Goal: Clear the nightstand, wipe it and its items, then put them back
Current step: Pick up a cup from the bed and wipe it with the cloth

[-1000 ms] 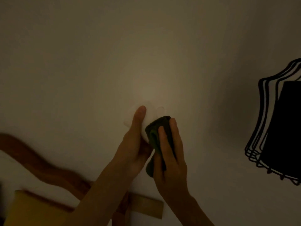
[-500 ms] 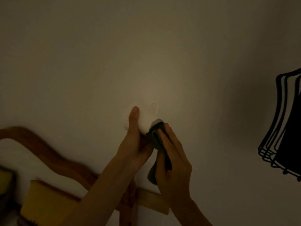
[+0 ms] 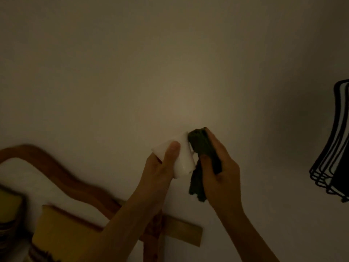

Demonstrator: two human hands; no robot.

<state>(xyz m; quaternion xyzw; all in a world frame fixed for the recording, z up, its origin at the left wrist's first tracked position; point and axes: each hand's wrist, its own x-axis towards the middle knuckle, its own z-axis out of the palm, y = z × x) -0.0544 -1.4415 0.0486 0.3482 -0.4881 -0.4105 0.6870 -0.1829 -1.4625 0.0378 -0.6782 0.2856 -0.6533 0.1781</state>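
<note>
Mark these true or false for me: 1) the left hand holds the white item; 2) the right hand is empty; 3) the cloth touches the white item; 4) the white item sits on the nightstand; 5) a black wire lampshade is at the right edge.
1) True: the left hand grips the white item, thumb across its front.
2) False: the right hand holds a dark green cloth.
3) True: the cloth presses against the item's right side.
4) False: the item is held up in front of the wall; no nightstand top shows.
5) True: the black wire lampshade is at the right edge.
</note>
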